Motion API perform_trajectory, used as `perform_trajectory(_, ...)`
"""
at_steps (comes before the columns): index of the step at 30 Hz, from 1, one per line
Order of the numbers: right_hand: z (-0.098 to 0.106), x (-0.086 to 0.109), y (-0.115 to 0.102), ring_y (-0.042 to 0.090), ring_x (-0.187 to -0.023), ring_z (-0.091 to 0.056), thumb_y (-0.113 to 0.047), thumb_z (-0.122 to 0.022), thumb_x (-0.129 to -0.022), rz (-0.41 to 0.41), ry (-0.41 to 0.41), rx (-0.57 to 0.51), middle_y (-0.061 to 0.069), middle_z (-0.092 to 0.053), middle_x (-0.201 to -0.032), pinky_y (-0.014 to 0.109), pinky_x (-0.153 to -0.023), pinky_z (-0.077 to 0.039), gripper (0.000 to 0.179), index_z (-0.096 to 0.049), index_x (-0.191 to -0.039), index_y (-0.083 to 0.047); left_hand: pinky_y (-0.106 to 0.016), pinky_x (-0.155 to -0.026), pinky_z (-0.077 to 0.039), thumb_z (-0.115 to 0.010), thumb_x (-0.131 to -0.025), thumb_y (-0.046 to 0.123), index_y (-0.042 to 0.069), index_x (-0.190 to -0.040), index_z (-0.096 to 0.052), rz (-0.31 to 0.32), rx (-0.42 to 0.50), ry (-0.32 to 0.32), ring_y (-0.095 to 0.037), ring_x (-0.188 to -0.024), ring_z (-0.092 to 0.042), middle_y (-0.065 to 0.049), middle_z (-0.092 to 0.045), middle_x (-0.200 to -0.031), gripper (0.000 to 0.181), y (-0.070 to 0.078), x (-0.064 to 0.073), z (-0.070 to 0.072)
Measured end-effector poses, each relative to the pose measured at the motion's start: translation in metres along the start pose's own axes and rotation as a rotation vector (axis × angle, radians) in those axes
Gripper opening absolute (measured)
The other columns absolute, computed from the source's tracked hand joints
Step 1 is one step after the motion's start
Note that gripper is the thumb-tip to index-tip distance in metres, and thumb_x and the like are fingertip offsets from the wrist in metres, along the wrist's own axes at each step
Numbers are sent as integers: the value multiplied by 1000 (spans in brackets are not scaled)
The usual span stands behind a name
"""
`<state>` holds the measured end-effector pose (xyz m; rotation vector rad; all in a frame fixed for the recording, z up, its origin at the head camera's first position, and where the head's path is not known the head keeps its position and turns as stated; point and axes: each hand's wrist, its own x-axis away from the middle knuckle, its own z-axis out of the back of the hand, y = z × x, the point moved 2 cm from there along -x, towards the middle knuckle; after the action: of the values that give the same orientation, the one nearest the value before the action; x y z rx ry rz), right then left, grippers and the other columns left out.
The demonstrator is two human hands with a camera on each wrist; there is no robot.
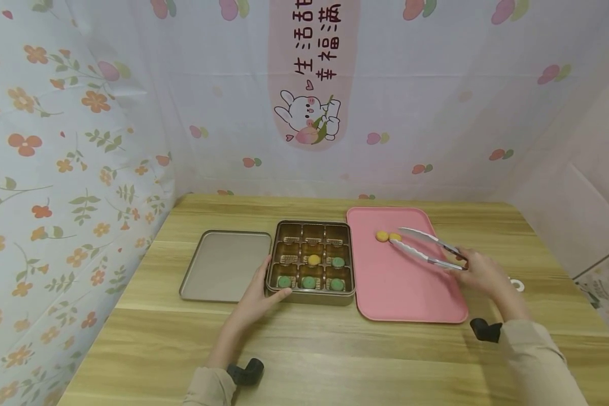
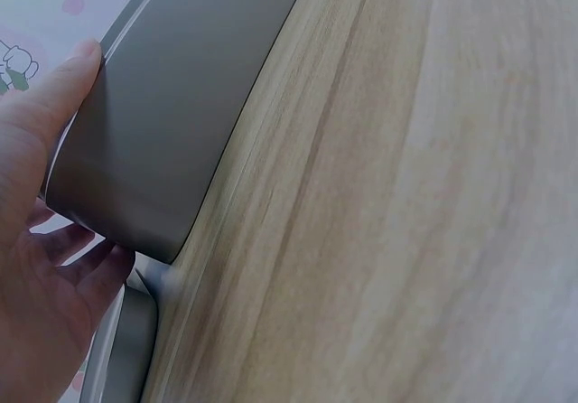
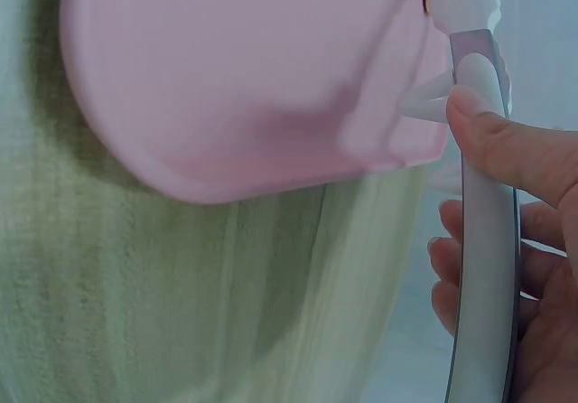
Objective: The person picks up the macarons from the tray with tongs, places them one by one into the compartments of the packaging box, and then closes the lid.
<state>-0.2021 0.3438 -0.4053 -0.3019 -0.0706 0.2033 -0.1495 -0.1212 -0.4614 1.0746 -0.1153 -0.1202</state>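
Observation:
My left hand [image 1: 256, 296] grips the near left corner of a brown metal tin [image 1: 312, 297], thumb over its front rim and fingers along its left side. Inside sits a divided insert: three green macaron-like cookies [image 1: 309, 282] fill the front row, while the middle row has a yellow one [image 1: 313, 260] at its centre and a green one [image 1: 338, 262] on the right. My right hand [image 1: 479, 273] holds metal tongs [image 1: 431, 260], arms spread, over the pink tray [image 1: 411, 299]. Their tips are around the right-hand of two yellow cookies [image 1: 395, 237]; the other cookie [image 1: 382, 236] lies right beside it.
A flat tin lid [image 1: 228, 265] lies left of the tin. A small white ring-shaped item [image 1: 516, 285] shows by my right wrist. Printed cloth [image 1: 208, 101] hangs behind the wooden table [image 1: 335, 361] and along its sides.

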Motion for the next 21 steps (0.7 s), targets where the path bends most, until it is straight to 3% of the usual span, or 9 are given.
perform_trajectory(4, 0, -3, 2, 20, -66, -52, -30, -68, -80, -5, -10, 7, 17, -61, -83, 30, -51, -38, 48, -54, -111, 5, -58, -110, -17, -69, -78, 41, 13, -148, -6, -8, -1, 7, -39, -139, -14, -18, -11, -153, 98, 0, 0, 0)
perform_trajectory(14, 0, -6, 1, 18, -66, -50, -26, -68, -81, 11, -35, -11, 25, -61, -94, 27, -51, -36, 50, -53, -114, 8, -57, -111, -16, -69, -78, 43, 14, -148, -6, -1, -3, 6, -37, -140, -13, -15, -11, -153, 99, -1, 0, 0)
perform_trajectory(21, -2, -8, 2, 15, -60, -43, -24, -66, -81, 22, -27, -19, 12, -58, -80, 25, -49, -31, 42, -55, -109, 5, -57, -111, -15, -68, -78, 42, 13, -148, -6, -5, -4, 2, -36, -140, -12, -14, -10, -154, 98, 0, 0, 0)
